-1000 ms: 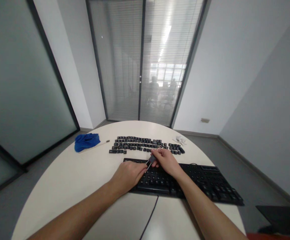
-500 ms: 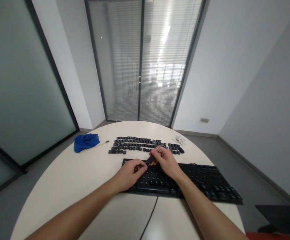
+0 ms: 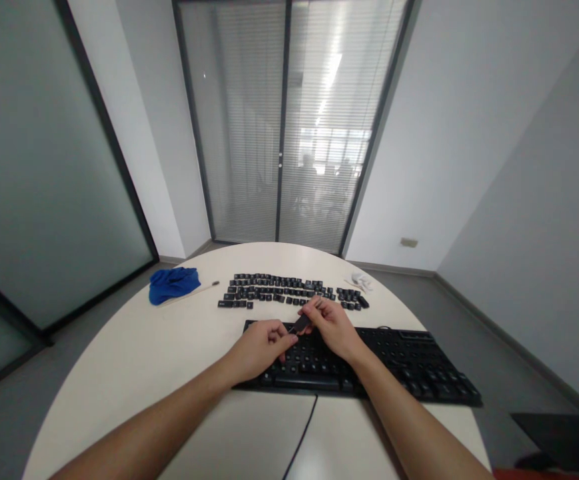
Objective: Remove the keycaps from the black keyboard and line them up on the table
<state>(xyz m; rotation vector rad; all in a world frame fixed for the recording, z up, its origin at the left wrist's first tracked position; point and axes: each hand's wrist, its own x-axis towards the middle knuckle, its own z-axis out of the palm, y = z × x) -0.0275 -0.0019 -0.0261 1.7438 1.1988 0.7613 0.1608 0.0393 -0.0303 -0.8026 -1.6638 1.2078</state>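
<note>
Between my hands is a keycap puller (image 3: 301, 324) with a small dark body and thin wire prongs pointing left. The fingers of my right hand (image 3: 333, 325) are closed round its body. My left hand (image 3: 259, 347) has thumb and fingers pinched at the wire ends; whatever lies between those fingertips is too small to make out. Both hands are over the left half of a black keyboard (image 3: 394, 360), partly covering its keys. Beyond them, several loose black keycaps (image 3: 264, 291) lie in rows on the table.
A blue cloth (image 3: 173, 285) lies on the round pale table (image 3: 134, 360) at the left, with a thin brush (image 3: 196, 291) beside it. Crumpled white material (image 3: 362, 281) sits behind the keycaps at right. The keyboard's cable (image 3: 302, 437) runs toward me.
The puller has tilted flatter, and my left hand has shifted slightly left and down with it. My right hand stays nearly in place. The view has moved slightly.
</note>
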